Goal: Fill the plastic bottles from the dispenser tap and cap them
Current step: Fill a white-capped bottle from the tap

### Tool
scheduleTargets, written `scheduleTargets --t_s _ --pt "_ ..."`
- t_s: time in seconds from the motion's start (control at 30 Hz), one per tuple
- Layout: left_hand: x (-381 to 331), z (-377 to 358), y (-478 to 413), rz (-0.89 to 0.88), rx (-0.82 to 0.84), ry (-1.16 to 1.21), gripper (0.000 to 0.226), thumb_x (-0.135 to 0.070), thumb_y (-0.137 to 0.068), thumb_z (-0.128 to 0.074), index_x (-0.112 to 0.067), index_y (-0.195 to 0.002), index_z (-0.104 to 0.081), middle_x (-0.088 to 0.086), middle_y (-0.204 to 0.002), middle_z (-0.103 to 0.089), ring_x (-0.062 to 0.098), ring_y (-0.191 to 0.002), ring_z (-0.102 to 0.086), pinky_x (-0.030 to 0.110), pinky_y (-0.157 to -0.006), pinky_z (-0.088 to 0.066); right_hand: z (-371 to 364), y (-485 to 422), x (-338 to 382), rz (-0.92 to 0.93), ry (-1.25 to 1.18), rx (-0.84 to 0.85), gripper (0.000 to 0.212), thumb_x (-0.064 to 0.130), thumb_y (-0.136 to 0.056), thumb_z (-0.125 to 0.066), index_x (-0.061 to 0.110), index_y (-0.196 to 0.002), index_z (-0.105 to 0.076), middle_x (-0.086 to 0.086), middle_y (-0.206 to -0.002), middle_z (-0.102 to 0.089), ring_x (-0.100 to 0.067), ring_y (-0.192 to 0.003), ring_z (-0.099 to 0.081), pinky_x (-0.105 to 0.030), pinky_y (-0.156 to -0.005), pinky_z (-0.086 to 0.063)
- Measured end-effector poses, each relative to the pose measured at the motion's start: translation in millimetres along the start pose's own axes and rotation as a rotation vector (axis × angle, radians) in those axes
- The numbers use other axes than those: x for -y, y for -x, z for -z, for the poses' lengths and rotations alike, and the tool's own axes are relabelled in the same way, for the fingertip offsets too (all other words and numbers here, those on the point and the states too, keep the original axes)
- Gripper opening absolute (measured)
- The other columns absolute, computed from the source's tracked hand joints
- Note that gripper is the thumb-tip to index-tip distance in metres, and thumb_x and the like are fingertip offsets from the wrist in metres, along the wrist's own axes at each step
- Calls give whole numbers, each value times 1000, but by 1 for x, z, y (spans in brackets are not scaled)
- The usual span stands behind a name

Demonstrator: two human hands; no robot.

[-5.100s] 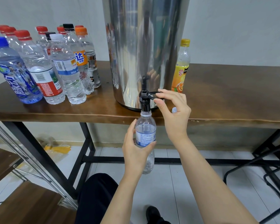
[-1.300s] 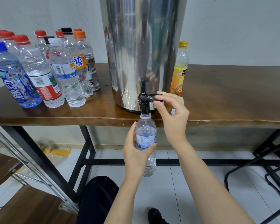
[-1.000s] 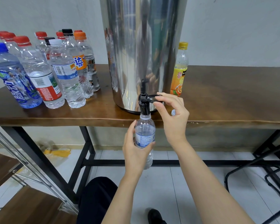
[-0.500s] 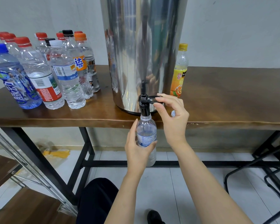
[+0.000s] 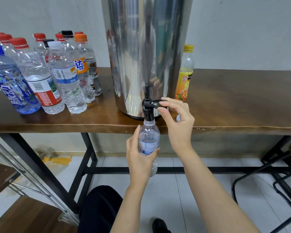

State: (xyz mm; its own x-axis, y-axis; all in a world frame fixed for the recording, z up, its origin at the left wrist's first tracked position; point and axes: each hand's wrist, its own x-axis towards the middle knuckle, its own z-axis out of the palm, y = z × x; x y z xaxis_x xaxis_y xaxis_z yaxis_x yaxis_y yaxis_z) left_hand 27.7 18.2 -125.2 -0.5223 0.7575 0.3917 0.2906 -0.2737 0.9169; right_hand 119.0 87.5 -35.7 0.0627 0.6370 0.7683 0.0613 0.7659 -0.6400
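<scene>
The left hand (image 5: 139,158) grips a clear uncapped plastic bottle (image 5: 149,140) under the black dispenser tap (image 5: 147,109); the right hand (image 5: 176,121) pinches its black lever (image 5: 156,103).

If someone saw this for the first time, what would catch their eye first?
The steel dispenser on the table, where the left hand holds a bottle under the black tap while the right hand pinches its lever. Next, the cluster of capped bottles at the table's left.

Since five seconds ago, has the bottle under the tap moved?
No. The bottle sits with its mouth just under the tap, as before, gripped by the left hand. The whole view shifted slightly; the camera moved, not the bottle.
</scene>
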Motion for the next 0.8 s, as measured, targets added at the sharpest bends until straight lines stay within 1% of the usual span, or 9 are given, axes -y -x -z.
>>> scheduleTargets --t_s 0.1,0.17,0.23,0.37,0.47,0.6,0.67,0.77,0.8 --pt "-1 1 0 4 3 1 98 -1 -64 -89 -34 -144 -42 -6 -124 -51 -6 -119 -50 6 -91 -43 0 0 0 0 -3 3 11 29 -86 -69 30 -97 -70 17 -106 -68 -10 -110 -59 -43 -94 -49" --pt "-2 0 0 4 2 3 98 -1 -64 -90 -36 -142 -42 -9 -122 -51 -8 -117 -51 7 -91 -43 1 -1 0 3 -3 1 10 29 -86 -69 30 -97 -70 17 -106 -68 -8 -109 -59 -44 -94 -49" --pt "-3 0 0 3 -3 0 98 -1 -64 -90 -38 -140 -42 -12 -120 -50 -10 -115 -51 4 -89 -41 0 -1 1 12 1 -4 10 29 -86 -69 30 -96 -70 17 -106 -68 -6 -108 -59 -44 -93 -50" --pt "-4 0 1 6 -4 7 97 -1 -64 -90 -38 -138 -41 -10 -120 -50 -3 -117 -53 2 -87 -40 0 -1 2 10 2 -1 10 30 -86 -69 33 -96 -69 20 -106 -67 -4 -108 -59 -44 -93 -50" --pt "-4 0 1 10 -1 10 97 -1 -64 -90 -39 -138 -41 -11 -120 -50 -5 -117 -52 3 -88 -41 0 -1 3 9 8 1 11 31 -86 -69 34 -96 -68 22 -106 -67 -5 -108 -58 -44 -93 -50" --pt "-4 -1 1 19 9 13 98 -1 -64 -90 -39 -139 -41 -13 -121 -49 0 -120 -53 5 -90 -43 0 -1 3 9 9 -1 11 31 -86 -69 35 -96 -68 23 -106 -66 -4 -108 -58 -42 -93 -50" --pt "-4 0 1 23 11 13 98 -2 -65 -90 -39 -140 -40 -13 -122 -50 3 -121 -53 9 -93 -46 0 -1 2 6 10 -2 11 31 -86 -69 33 -97 -69 22 -106 -66 -5 -108 -58 -42 -92 -51" --pt "-2 0 1 25 15 20 99 -2 -65 -90 -38 -143 -41 -9 -125 -51 7 -123 -54 25 -99 -51 0 -1 2 8 9 0 11 30 -86 -69 31 -97 -70 22 -106 -66 -6 -108 -58 -42 -93 -51" --pt "-2 0 1 26 16 21 99 -2 -65 -90 -38 -143 -41 -8 -126 -51 9 -123 -54 28 -99 -52 0 -1 1 6 9 0 11 30 -86 -69 30 -97 -70 22 -106 -66 -6 -108 -58 -41 -93 -51"
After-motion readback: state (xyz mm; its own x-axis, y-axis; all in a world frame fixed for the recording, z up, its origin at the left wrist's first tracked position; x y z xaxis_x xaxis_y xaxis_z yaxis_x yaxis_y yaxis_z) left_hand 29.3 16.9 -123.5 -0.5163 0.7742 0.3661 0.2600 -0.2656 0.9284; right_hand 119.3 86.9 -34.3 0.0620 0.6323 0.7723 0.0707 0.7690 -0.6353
